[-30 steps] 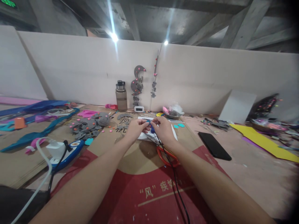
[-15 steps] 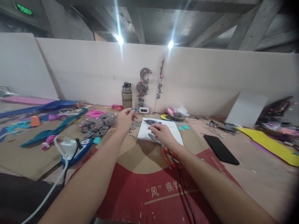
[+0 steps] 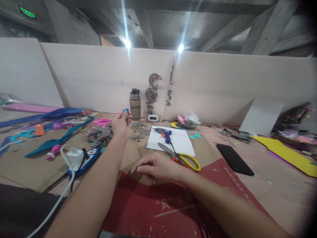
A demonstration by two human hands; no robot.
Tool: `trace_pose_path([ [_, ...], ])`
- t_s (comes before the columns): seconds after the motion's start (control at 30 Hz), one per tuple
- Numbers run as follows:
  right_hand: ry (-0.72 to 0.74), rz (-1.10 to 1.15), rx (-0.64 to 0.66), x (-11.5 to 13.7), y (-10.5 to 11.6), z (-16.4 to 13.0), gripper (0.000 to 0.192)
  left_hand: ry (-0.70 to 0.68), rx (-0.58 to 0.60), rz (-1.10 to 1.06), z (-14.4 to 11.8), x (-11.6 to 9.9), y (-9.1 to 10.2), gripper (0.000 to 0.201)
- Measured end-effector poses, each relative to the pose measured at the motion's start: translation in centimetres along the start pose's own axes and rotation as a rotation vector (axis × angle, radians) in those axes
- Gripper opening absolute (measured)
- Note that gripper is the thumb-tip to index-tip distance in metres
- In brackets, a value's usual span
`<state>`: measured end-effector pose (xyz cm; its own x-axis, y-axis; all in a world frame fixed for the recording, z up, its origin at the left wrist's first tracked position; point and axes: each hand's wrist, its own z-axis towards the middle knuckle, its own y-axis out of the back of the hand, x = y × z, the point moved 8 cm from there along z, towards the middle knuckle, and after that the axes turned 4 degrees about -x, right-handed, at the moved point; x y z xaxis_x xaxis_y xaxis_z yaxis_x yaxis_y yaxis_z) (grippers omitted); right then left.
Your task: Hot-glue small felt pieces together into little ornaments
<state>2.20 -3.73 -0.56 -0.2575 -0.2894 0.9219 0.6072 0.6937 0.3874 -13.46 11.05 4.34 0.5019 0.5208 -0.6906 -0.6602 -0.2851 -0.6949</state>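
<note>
Left hand (image 3: 120, 123): raised over the cardboard, fingertips pinched on a small blue piece (image 3: 126, 111).
Blue piece: sits at the fingertips, above the palm, just left of the bottle (image 3: 135, 104) in view; off the table.
Blue piece look: tiny, bright blue-teal, rounded; shape detail too small to tell.
Right hand (image 3: 155, 168): palm down on the cardboard at the edge of the red sheet (image 3: 148, 205), fingers loosely curled and together, holding nothing.
Scissors (image 3: 182, 156): yellow and red handles, just right of the right hand, blades lying onto the white sheet (image 3: 180, 142).
Glue gun (image 3: 164, 133): blue, lying on the white sheet, well beyond the right hand.
Grey cutouts (image 3: 138, 131): scattered between the left hand and the white sheet, more with pink dots to the hand's left.
Phone (image 3: 234, 159): black, flat, right of the scissors.
Charger (image 3: 74, 156): white block with cable, on a blue thing, near the left forearm.
Yellow sheet (image 3: 284, 154): far right on the table.
</note>
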Motion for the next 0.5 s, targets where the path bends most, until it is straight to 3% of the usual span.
trace_pose_path([
  [0.17,0.013,-0.014,0.12,1.0,-1.9,-1.0,0.034,0.006,-0.068,-0.1,1.3,-0.9,1.4,0.009],
  [0.3,0.024,-0.062,0.043,0.6,-1.1,-0.5,0.039,0.05,-0.075,-0.071,0.9,-0.1,1.0,0.009],
  [0.4,-0.083,-0.043,-0.001,-1.2,0.2,-0.1,0.049,0.086,0.037,-0.022,-1.3,0.7,-1.1,0.01],
  [0.5,-0.164,0.009,-0.014,-2.7,1.9,0.2,0.057,0.069,0.253,0.059,-4.8,1.2,-4.4,0.014],
])
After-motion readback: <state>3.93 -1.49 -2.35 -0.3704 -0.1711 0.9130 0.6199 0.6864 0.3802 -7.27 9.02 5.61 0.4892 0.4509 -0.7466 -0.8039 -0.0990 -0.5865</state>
